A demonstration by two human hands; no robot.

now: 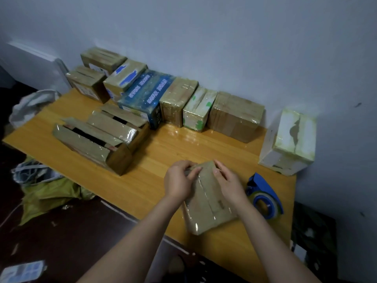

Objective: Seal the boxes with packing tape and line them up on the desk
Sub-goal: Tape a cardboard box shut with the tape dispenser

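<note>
- Head view: a small box [207,199] wrapped in clear tape lies on the worktop [163,160] at about 5 o'clock in the picture, close to the near edge.
- Its long axis runs away from the person, roughly from 6 to 12 o'clock, with the far end leaning a little toward 11.
- The left hand [179,181] sits at 10 o'clock of the box, its grip narrow, with fingers curled over the far left corner.
- The right hand [228,185] sits at 2 o'clock of the box. Its thumb is on the top face and its fingers run along the right edge, so its grip also holds the box.
- Both hands are at the far end and neither is clearly nearer. The near end is free.
- A blue tape dispenser [265,198] rests at 3 o'clock of the box, just beside the right wrist, so the right hand is the nearer one to it.
- A row of boxes [179,101] stands along the wall [224,37] from 10 to 1 o'clock, touching side by side.
- A white box [289,144] stands apart at 2 o'clock.
- Two open boxes [98,139] with raised flaps wait at 9 o'clock, not yet sealed.
- I judge that the small box is nearly sealed. The coming move turns on carrying it toward 12 o'clock into the row.
</note>
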